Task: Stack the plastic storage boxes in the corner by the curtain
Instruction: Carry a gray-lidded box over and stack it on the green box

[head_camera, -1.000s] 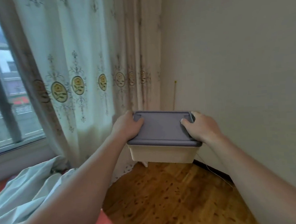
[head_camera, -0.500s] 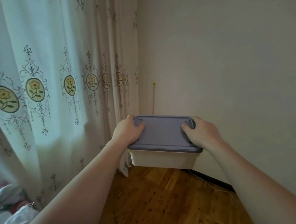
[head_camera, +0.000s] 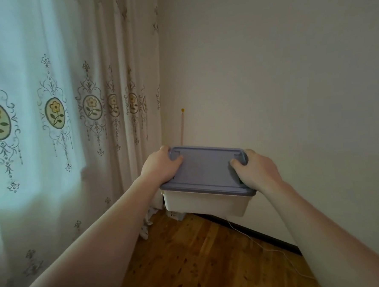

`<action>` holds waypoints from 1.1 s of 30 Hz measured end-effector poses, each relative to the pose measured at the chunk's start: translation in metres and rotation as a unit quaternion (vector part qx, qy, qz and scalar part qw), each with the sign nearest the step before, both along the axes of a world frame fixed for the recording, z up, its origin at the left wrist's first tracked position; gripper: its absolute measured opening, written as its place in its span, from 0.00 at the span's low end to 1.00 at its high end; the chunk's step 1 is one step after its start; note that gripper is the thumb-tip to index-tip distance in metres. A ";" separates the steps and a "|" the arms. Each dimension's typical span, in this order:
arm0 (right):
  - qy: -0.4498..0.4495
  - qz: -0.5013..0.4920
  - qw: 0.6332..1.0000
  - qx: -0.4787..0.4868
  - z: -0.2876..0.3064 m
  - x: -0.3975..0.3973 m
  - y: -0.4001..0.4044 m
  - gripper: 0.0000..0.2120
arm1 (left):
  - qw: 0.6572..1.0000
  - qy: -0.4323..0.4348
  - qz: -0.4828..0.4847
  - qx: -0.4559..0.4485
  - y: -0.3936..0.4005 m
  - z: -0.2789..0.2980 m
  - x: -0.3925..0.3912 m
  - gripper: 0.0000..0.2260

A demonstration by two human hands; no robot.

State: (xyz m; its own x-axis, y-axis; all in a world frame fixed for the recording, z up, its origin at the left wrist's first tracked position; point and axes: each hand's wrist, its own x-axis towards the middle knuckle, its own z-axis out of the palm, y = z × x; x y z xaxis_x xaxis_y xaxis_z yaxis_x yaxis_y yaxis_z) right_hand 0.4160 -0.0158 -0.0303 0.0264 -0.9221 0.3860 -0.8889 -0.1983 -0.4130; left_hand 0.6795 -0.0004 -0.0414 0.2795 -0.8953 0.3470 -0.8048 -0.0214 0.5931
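While both arms reach out in front, the person holds one storage box (head_camera: 206,201) up in the air, above the wood floor (head_camera: 191,260) and close to the far corner. It has a pale body and a purple lid (head_camera: 205,171). The left hand (head_camera: 161,165) curls round the left end of the lid, thumb on top. The right hand (head_camera: 255,169) curls round the right end the same way, so each grip is pinching the box by its lid edge. On the left hangs the curtain (head_camera: 56,120) with flower circles on it. On the right is a plain wall (head_camera: 280,82). A thin stick with a yellow tip (head_camera: 182,127) stands against the wall just behind the box. A white cord (head_camera: 266,249) lies on the floor along the dark baseboard.
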 end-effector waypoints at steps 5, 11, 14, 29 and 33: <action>-0.013 0.000 1.000 0.005 -0.007 -0.012 -0.049 0.27 | 1.000 0.007 -0.011 0.007 -0.050 -0.007 -0.011 0.22; -0.015 0.011 1.000 0.006 -0.021 -0.032 -0.131 0.24 | 1.000 0.001 -0.005 0.019 -0.126 -0.016 -0.031 0.22; -0.022 0.017 1.000 0.008 -0.021 -0.044 -0.177 0.25 | 1.000 -0.004 -0.003 0.016 -0.168 -0.016 -0.044 0.23; -0.012 0.068 0.997 0.020 -0.026 -0.006 -0.344 0.26 | 0.999 -0.003 0.044 0.014 -0.308 -0.026 -0.008 0.23; -0.016 0.077 0.996 0.030 -0.039 0.033 -0.387 0.27 | 0.998 0.007 0.054 0.019 -0.347 -0.040 0.031 0.23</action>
